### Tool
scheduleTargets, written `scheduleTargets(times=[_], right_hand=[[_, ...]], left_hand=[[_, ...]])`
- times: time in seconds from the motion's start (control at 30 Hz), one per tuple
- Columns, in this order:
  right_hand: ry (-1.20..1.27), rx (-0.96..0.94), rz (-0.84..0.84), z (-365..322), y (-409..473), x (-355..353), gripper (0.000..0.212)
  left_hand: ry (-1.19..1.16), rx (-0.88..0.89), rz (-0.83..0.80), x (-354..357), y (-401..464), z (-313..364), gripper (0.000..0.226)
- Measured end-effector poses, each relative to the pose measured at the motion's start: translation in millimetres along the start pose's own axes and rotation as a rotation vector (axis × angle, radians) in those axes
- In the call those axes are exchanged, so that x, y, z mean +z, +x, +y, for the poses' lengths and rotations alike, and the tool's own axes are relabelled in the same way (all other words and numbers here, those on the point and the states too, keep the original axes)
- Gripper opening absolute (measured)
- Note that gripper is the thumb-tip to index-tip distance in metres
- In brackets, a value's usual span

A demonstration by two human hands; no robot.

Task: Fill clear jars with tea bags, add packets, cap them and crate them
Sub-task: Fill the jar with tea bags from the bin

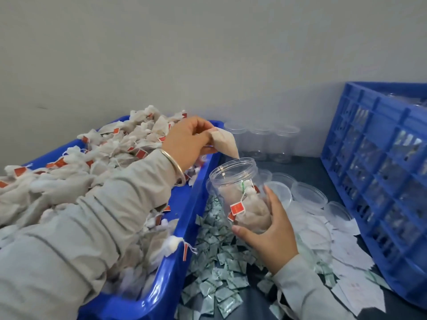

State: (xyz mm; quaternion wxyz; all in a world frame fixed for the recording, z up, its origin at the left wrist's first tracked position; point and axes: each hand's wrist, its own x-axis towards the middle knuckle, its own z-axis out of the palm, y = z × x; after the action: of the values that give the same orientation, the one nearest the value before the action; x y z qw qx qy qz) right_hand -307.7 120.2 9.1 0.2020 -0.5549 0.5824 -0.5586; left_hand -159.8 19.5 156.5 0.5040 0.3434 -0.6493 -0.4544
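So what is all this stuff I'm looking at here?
tea bags: a large heap, white with red tags, in the blue tray at left
held tea bag: one, white, above the jar mouth
clear jar: one, partly filled, tilted
empty jars: several, clear, by the wall
lids: several, clear, beside the crate
packets: many, green-white, loose on the table
paper slips: many, white, at right
crate: one, blue, far right
left hand: pinches the held tea bag
right hand: grips the clear jar

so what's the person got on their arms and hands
Both arms are in light grey long sleeves with thin darker stripes. The left hand is bare, with a plain metal bangle at the wrist. The right hand is bare too, with no gloves or rings visible.
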Motion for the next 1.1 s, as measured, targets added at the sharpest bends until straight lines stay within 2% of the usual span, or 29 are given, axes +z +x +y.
scheduleTargets(times=[0.1,0.23,0.37,0.47,0.53,0.6,0.67,0.7,0.73,0.77,0.83,0.9,0.97,1.03,1.1], right_hand=[[0.008,-0.003,0.009,2,1,0,0.097],[0.027,-0.008,0.020,3,1,1,0.099],[0.019,-0.027,0.017,2,1,3,0.096],[0.063,-0.035,0.034,0,0,3,0.097],[0.106,-0.044,0.072,-3,-2,2,0.093],[0.146,-0.046,0.104,-7,-3,3,0.094],[0.188,-0.044,0.126,-11,-4,4,0.096],[0.208,-0.040,0.138,-11,-4,4,0.096],[0.221,-0.033,0.151,-11,-3,3,0.097],[0.226,-0.024,0.162,-11,-3,2,0.098],[0.220,-0.030,0.174,-10,-2,-1,0.095],[0.218,-0.054,0.170,-11,-2,-2,0.095],[0.238,-0.048,0.162,-13,-3,-2,0.098],[0.254,-0.032,0.153,-14,-3,-1,0.096],[0.253,-0.027,0.135,-15,-4,-1,0.091]], left_hand=[[-0.127,-0.014,-0.028,0,-2,-1,0.022],[0.128,0.056,-0.100,-1,-9,-5,0.018],[0.117,0.015,-0.255,-2,-17,-7,0.017],[0.123,0.015,-0.188,-5,-14,-4,0.009],[0.084,-0.033,-0.180,-4,-16,-5,0.011],[0.041,-0.089,-0.304,1,-20,-11,0.036],[0.132,-0.029,-0.414,6,-25,-18,0.083],[0.142,0.003,-0.423,10,-26,-19,0.098],[0.129,0.013,-0.409,8,-24,-22,0.099],[0.102,-0.001,-0.394,10,-20,-20,0.087],[0.135,-0.112,-0.407,9,-11,-22,0.048],[0.314,-0.195,-0.452,2,-6,-27,0.027],[0.391,-0.167,-0.506,-11,-5,-40,0.019],[0.413,-0.156,-0.548,-18,-8,-43,0.025],[0.522,-0.097,-0.518,-19,-8,-41,0.014]])
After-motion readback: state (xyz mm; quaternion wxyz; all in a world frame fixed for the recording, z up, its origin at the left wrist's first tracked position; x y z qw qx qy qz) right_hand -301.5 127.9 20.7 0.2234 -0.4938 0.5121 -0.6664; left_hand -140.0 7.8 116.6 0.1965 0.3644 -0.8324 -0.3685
